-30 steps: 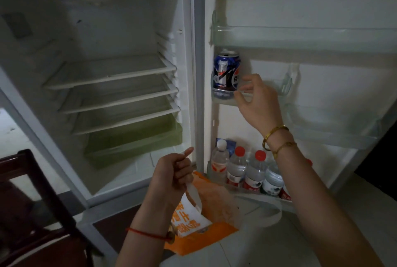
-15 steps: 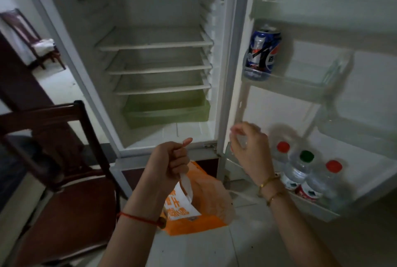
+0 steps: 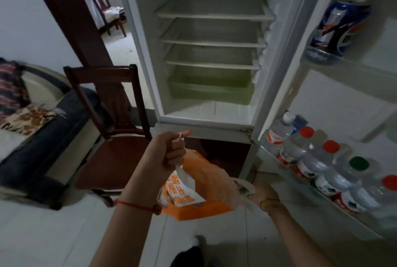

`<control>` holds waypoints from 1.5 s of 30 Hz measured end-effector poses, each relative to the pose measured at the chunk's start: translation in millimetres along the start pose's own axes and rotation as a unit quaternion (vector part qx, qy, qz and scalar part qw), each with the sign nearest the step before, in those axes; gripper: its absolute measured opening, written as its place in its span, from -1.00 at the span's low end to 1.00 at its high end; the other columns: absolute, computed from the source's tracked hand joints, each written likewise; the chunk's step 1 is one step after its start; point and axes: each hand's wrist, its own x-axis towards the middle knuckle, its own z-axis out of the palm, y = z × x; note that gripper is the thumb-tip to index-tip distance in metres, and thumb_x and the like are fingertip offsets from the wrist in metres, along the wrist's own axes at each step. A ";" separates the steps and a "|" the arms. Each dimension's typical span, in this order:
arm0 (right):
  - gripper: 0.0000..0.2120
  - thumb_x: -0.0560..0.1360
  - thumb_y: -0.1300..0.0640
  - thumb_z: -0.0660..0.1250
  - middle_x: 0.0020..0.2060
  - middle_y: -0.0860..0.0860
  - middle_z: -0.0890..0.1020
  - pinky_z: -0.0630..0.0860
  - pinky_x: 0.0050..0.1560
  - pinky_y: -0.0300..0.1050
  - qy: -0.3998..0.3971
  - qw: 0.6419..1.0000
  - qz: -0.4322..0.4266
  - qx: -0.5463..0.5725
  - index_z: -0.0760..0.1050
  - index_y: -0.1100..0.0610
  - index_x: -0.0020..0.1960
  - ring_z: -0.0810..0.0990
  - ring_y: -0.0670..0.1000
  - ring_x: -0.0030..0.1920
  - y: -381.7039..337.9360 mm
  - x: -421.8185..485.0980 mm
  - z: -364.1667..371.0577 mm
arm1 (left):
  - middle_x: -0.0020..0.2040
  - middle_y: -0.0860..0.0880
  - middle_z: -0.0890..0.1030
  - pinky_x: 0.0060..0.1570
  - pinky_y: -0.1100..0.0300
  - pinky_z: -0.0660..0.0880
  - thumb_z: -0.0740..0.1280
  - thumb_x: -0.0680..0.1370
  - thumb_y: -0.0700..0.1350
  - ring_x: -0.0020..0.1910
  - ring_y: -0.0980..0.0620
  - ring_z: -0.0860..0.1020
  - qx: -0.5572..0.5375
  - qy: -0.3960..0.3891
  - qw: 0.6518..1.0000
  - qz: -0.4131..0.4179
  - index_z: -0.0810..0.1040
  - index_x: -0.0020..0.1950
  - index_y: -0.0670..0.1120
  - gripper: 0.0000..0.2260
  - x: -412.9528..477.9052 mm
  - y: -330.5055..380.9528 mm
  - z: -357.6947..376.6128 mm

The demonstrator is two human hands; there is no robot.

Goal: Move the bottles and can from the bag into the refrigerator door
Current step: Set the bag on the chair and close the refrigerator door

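Observation:
An orange bag (image 3: 206,183) with white handles hangs low in front of the open refrigerator. My left hand (image 3: 169,152) grips one white handle above it. My right hand (image 3: 263,193) is down at the bag's right side, its fingers closed round the other white handle (image 3: 243,188); the fingertips are hidden. A blue can (image 3: 339,32) stands on the door's middle shelf. Several water bottles (image 3: 318,159) with red, green and white caps fill the door's bottom shelf (image 3: 263,152).
The refrigerator body (image 3: 212,30) stands open with bare shelves and a green drawer (image 3: 210,90). A dark wooden chair (image 3: 111,135) stands left of the bag, a bed with cushions (image 3: 28,116) beyond it. Another chair (image 3: 103,6) shows through the doorway.
My right hand has come down from the can's shelf to the bag's other handle. My left hand keeps its grip. The view has swung left and down.

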 end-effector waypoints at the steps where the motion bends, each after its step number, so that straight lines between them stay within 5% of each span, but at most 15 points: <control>1: -0.82 0.43 0.01 0.39 -0.17 0.07 0.65 0.41 -0.25 -0.21 -0.006 1.000 -0.010 0.023 0.58 0.13 -0.14 0.62 0.07 -0.11 -7.2 -1.7 -2.7 | -0.52 0.06 0.22 -0.71 0.37 0.08 0.04 0.59 -0.21 -0.68 0.20 0.17 0.005 0.016 1.000 0.005 0.47 0.01 -0.18 -0.78 0.2 -2.0 -6.0; 3: -0.69 0.45 0.01 0.39 -0.39 0.00 0.48 0.27 -0.41 -0.21 0.005 0.998 -0.055 0.039 0.39 0.10 -0.37 0.53 0.05 -0.22 -26.4 -3.7 -8.2 | -0.55 0.06 0.26 -0.68 0.40 0.13 0.03 0.60 -0.21 -0.67 0.18 0.21 0.023 0.056 0.998 0.016 0.48 -0.03 -0.18 -0.77 3.9 -6.7 -18.7; 5: -0.61 0.47 -0.07 0.37 -0.43 -0.08 0.35 0.19 -0.42 -0.26 0.027 0.992 -0.121 0.035 0.27 0.05 -0.38 0.43 -0.02 -0.32 -54.4 -10.2 -15.0 | -0.54 0.02 0.35 -0.62 0.37 0.25 0.04 0.60 -0.22 -0.63 0.14 0.33 0.048 0.110 0.993 0.024 0.49 -0.07 -0.19 -0.76 10.4 -12.6 -30.4; 8: -0.65 0.45 -0.07 0.38 -0.44 -0.11 0.36 0.21 -0.40 -0.26 0.011 0.978 -0.192 0.087 0.32 0.08 -0.35 0.32 -0.15 -0.41 -100.9 -11.6 -19.7 | -0.35 -0.10 0.42 -0.37 0.20 0.41 0.07 0.60 -0.25 -0.37 -0.01 0.45 0.046 0.178 0.982 0.029 0.51 -0.06 -0.23 -0.78 23.8 -21.4 -50.3; 10: -0.76 0.44 0.01 0.39 -0.39 -0.12 0.47 0.32 -0.32 -0.25 -0.018 0.966 -0.229 0.117 0.41 0.05 -0.33 0.42 -0.15 -0.35 -134.2 -12.4 -20.7 | -0.27 -0.13 0.48 -0.22 0.14 0.43 0.08 0.60 -0.26 -0.27 -0.06 0.49 0.044 0.213 0.976 0.020 0.51 0.03 -0.26 -0.78 33.2 -27.5 -65.5; 15: -0.83 0.51 0.05 0.35 -0.15 0.00 0.63 0.46 -0.12 -0.31 -0.049 0.934 -0.321 0.149 0.57 0.14 0.01 0.58 -0.06 -0.12 -223.0 -22.5 -10.0 | -0.13 -0.12 0.55 -0.21 0.19 0.42 0.20 0.61 -0.20 -0.19 -0.01 0.50 0.126 0.278 0.952 -0.029 0.50 0.14 -0.25 -0.81 53.5 -34.2 -111.2; 19: -0.81 0.54 0.17 0.29 0.03 0.09 0.64 0.52 0.07 -0.15 -0.058 0.927 -0.339 0.147 0.55 0.14 0.13 0.60 0.03 0.05 -294.6 -20.5 -1.9 | -0.08 -0.14 0.55 -0.06 0.11 0.47 0.22 0.59 -0.18 -0.11 -0.04 0.51 0.184 0.311 0.932 -0.031 0.51 -0.09 -0.19 -0.87 75.7 -17.0 -158.3; 23: -0.75 0.58 0.22 0.22 0.12 0.12 0.62 0.49 0.10 -0.18 -0.081 0.922 -0.351 0.146 0.51 0.17 0.23 0.57 0.00 0.08 -361.4 -9.9 9.0 | -0.12 -0.09 0.58 -0.11 0.14 0.42 0.22 0.58 -0.16 -0.08 -0.03 0.54 0.181 0.317 0.931 -0.010 0.50 -0.17 -0.10 -0.85 93.7 14.1 -205.2; 29: -0.67 0.59 0.24 0.13 0.27 0.09 0.48 0.37 0.34 -0.09 -0.075 0.923 -0.364 0.096 0.46 0.15 0.32 0.44 0.07 0.31 -459.0 20.4 25.2 | -0.26 -0.09 0.55 -0.41 0.27 0.39 0.38 0.51 -0.20 -0.32 0.05 0.50 0.151 0.336 0.930 0.010 0.51 -0.19 -0.15 -0.90 115.5 84.9 -270.5; 33: -0.67 0.55 0.24 0.22 0.28 0.03 0.40 0.27 0.35 -0.15 -0.051 0.924 -0.371 0.084 0.47 0.11 0.30 0.33 0.02 0.32 -503.9 38.0 30.2 | -0.19 -0.14 0.62 -0.12 0.05 0.54 0.43 0.46 -0.14 -0.16 -0.10 0.59 0.166 0.341 0.924 0.033 0.57 -0.16 -0.16 -0.90 130.9 125.2 -313.8; 38: -0.61 0.52 0.36 0.12 0.24 0.03 0.41 0.34 0.37 -0.13 -0.014 0.939 -0.327 0.105 0.49 0.11 0.26 0.36 0.02 0.31 -523.9 63.5 32.2 | -0.17 -0.05 0.52 -0.24 0.16 0.37 0.30 0.57 -0.03 -0.13 -0.03 0.49 0.233 0.318 0.917 0.054 0.53 -0.09 -0.15 -0.81 155.7 166.4 -355.5; 42: -0.61 0.51 0.39 0.09 0.22 0.07 0.43 0.26 0.31 -0.21 -0.009 0.951 -0.294 0.100 0.50 0.14 0.24 0.37 0.05 0.31 -519.6 80.0 28.5 | -0.14 -0.05 0.55 0.10 -0.06 0.47 0.32 0.52 0.01 0.05 -0.18 0.54 0.303 0.289 0.907 0.048 0.51 -0.19 -0.03 -0.85 198.8 185.6 -404.7; 45: -0.66 0.53 0.35 0.11 0.20 0.10 0.47 0.30 0.34 -0.13 0.006 0.958 -0.261 0.115 0.52 0.15 0.21 0.41 0.08 0.28 -515.4 93.6 23.1 | -0.10 -0.04 0.54 0.07 0.01 0.41 0.31 0.55 -0.02 -0.02 -0.08 0.51 0.339 0.273 0.900 0.015 0.45 -0.21 0.05 -0.85 215.6 207.9 -400.5</control>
